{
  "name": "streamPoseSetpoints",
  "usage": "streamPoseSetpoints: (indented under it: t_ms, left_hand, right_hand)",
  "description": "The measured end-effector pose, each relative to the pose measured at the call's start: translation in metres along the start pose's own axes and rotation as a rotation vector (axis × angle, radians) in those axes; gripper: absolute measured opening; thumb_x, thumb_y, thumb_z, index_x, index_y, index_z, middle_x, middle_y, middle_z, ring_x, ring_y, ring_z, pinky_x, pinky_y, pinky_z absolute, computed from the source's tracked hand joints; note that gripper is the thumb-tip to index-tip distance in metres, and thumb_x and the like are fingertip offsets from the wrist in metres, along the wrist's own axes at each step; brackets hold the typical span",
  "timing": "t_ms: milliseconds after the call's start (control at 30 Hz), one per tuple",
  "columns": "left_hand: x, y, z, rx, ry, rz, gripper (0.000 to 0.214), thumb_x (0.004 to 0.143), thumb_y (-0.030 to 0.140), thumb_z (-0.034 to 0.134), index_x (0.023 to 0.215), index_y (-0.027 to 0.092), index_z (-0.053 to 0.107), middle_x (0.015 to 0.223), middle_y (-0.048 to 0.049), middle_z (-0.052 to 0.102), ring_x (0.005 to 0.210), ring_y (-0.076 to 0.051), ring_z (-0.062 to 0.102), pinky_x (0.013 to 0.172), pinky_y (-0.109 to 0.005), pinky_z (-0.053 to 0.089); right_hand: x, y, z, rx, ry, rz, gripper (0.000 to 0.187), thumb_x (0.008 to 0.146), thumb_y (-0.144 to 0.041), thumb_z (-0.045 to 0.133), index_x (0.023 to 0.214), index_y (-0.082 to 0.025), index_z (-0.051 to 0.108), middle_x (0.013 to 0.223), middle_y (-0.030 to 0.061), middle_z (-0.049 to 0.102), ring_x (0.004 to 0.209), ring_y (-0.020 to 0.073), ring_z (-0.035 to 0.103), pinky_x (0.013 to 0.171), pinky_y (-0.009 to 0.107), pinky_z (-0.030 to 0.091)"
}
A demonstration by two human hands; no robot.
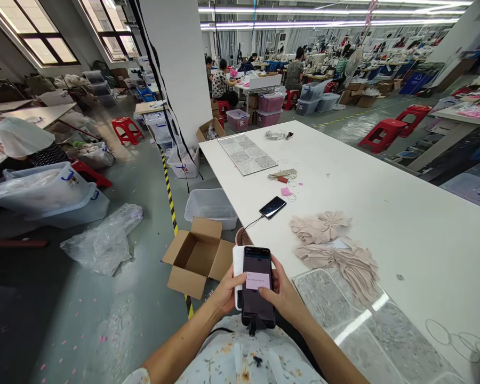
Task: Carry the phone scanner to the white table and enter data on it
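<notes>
I hold a black smartphone upright in front of me, its screen lit with a pink dialog box. My left hand wraps its left edge, along with a white power bank behind it. My right hand grips the right edge, the thumb resting on the screen. A cable hangs from the phone's bottom. Just right of my hands, on the white table, lie fanned stacks of beige fabric pieces.
A second phone on a cable lies on the table, with a grey patterned board farther back. An open cardboard box, a clear bin and plastic bags stand on the floor at left. Red stools and seated workers fill the background.
</notes>
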State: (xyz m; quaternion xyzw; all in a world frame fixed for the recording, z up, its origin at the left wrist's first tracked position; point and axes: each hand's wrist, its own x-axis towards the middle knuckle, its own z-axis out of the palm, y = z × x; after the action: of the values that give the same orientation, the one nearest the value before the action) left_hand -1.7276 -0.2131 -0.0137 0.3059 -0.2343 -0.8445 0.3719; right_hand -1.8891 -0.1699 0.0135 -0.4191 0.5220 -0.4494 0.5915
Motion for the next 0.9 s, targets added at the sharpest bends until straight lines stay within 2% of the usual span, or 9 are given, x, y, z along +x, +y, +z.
streamPoseSetpoints:
  t_ms: [300,367,533,733,900]
  left_hand:
    - [-0.002,0.003,0.002,0.042,-0.019,0.005,0.054,0.068,0.028,0.073,0.118,0.019,0.053,0.105,-0.0113,0.067,0.094,-0.026,0.063,0.081,-0.037,0.048]
    - [-0.002,0.002,0.001,0.045,-0.032,0.009,0.052,0.068,0.028,0.072,0.116,0.018,0.054,0.106,-0.0117,0.066,0.092,-0.026,0.064,0.081,-0.038,0.048]
    - [-0.002,0.001,-0.001,0.053,-0.066,0.009,0.049,0.071,0.029,0.070,0.116,0.018,0.054,0.113,-0.0135,0.063,0.097,-0.027,0.062,0.083,-0.040,0.047]
    - [-0.003,0.001,0.002,0.038,-0.037,0.006,0.052,0.067,0.028,0.074,0.114,0.019,0.054,0.109,-0.0120,0.065,0.095,-0.027,0.062,0.081,-0.039,0.047]
    - [-0.006,0.002,0.006,0.042,-0.032,0.003,0.052,0.066,0.027,0.074,0.113,0.018,0.054,0.101,-0.0099,0.066,0.084,-0.022,0.063,0.076,-0.034,0.048]
  right_hand:
    - [0.003,0.010,0.009,-0.076,0.135,-0.040,0.079,0.071,-0.021,0.057,0.140,-0.023,0.017,0.108,0.0084,0.057,0.094,0.0220,0.059,0.081,0.038,0.050]
    - [0.002,0.010,0.008,-0.065,0.128,-0.042,0.079,0.071,-0.022,0.056,0.140,-0.022,0.016,0.109,0.0085,0.057,0.095,0.0218,0.059,0.082,0.038,0.049]
    - [-0.002,0.004,-0.001,0.029,0.020,-0.038,0.074,0.074,-0.024,0.049,0.141,-0.019,0.017,0.103,0.0078,0.057,0.092,0.0202,0.058,0.080,0.035,0.048]
    - [0.005,0.000,-0.014,0.000,0.120,0.008,0.077,0.070,-0.029,0.050,0.140,-0.019,0.019,0.106,0.0087,0.052,0.073,0.0155,0.053,0.061,0.028,0.046]
    - [0.019,-0.008,-0.022,-0.020,0.151,-0.015,0.075,0.070,-0.034,0.052,0.138,-0.020,0.024,0.113,0.0097,0.048,0.080,0.0173,0.054,0.064,0.030,0.046]
